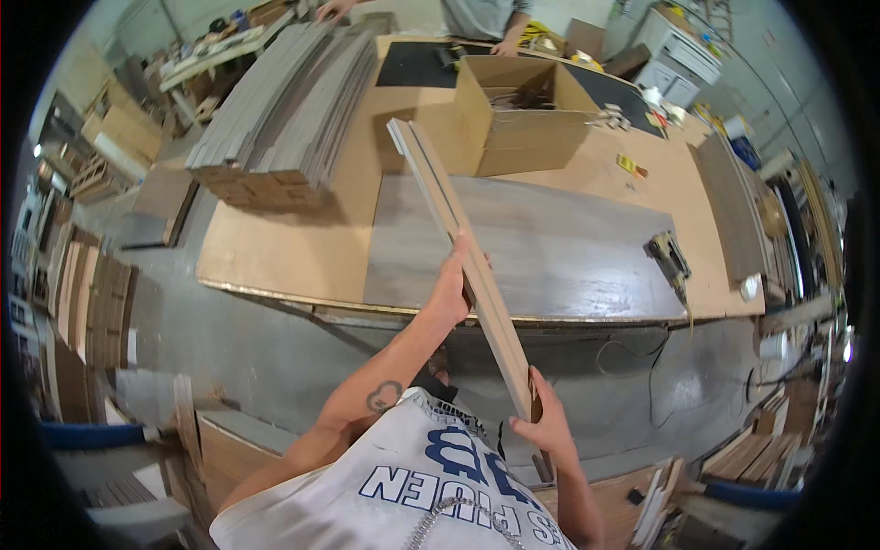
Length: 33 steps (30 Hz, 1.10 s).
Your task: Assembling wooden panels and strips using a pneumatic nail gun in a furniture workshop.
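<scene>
A long, narrow wood strip [497, 321] with a groove along it slants across the view, held in both hands above the near edge of the table. My left hand [451, 286] is closed around its middle. Near its lower end, my right hand [547, 423] grips it, thumb on one side. Below and beyond the strip lies a flat grey-brown wood panel [568, 247] on the tan worktable [275, 252]. On the panel's right end rests a nail gun [667, 258].
A tall stack of grey boards [275, 119] covers the table's left side. An open cardboard box [527, 137] stands behind the panel, near a yellow-handled brush [631, 166]. Across the table is another person's hand [507, 47]. A cable [653, 371] hangs below the table's right side.
</scene>
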Tool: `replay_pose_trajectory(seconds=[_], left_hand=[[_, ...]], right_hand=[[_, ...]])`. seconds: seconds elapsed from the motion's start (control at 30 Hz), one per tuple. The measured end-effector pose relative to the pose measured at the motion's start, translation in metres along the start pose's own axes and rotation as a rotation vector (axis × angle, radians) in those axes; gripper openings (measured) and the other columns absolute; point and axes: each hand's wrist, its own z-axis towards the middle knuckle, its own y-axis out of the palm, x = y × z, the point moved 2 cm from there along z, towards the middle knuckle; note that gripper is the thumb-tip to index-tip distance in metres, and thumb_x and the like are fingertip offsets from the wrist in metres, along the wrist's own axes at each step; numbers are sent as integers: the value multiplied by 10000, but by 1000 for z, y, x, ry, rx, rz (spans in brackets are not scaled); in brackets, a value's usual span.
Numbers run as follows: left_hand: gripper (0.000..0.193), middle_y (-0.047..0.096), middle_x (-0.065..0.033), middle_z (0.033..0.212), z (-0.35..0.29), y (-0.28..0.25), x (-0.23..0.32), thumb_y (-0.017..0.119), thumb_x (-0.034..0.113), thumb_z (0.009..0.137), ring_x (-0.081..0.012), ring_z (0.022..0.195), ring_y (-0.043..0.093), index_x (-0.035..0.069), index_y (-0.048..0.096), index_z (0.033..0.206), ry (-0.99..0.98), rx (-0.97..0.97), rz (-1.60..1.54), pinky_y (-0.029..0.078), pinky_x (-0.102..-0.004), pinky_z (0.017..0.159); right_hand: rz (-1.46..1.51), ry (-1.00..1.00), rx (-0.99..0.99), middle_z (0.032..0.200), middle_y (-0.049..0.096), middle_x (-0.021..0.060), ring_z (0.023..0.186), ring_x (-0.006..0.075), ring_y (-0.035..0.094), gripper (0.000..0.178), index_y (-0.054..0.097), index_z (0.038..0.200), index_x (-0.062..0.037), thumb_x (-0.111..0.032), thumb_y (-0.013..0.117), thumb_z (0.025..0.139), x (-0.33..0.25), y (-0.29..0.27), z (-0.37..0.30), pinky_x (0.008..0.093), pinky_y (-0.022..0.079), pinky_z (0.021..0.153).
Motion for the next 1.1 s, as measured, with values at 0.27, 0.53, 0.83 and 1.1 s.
replay_pose_trajectory(seconds=[0.27,0.53,0.83,1.1], left_hand=[[399,647,-149,1094,-48,-1,-8,510,299,1008,-317,993,657,-33,534,1228,-101,-389,-108,551,-465,893],[309,625,-133,1004,-75,-42,-6,615,258,977,-256,861,654,-3,536,1122,-104,-356,-178,592,-400,774],[414,597,-45,861,-72,-60,32,735,368,905,-215,811,618,62,563,1125,-85,-376,-172,574,-407,763],[365,571,-37,787,-51,-76,96,752,399,886,-205,741,598,82,585,955,-120,-282,-53,556,-387,773]], right_hand=[[-299,111,337,1322,491,242,1203,399,513,977,292,1503,3,-297,819,736,-96,32,-74,448,440,1003],[589,150,-126,1379,545,252,1213,220,580,783,357,1508,8,-275,738,886,-68,56,-118,317,453,1003],[-312,51,197,1022,577,192,903,385,623,702,494,1444,-116,-349,764,839,-114,92,-98,450,519,769],[-295,12,254,1125,596,223,999,409,621,828,459,1459,-102,-325,839,759,-133,153,-38,444,531,794]])
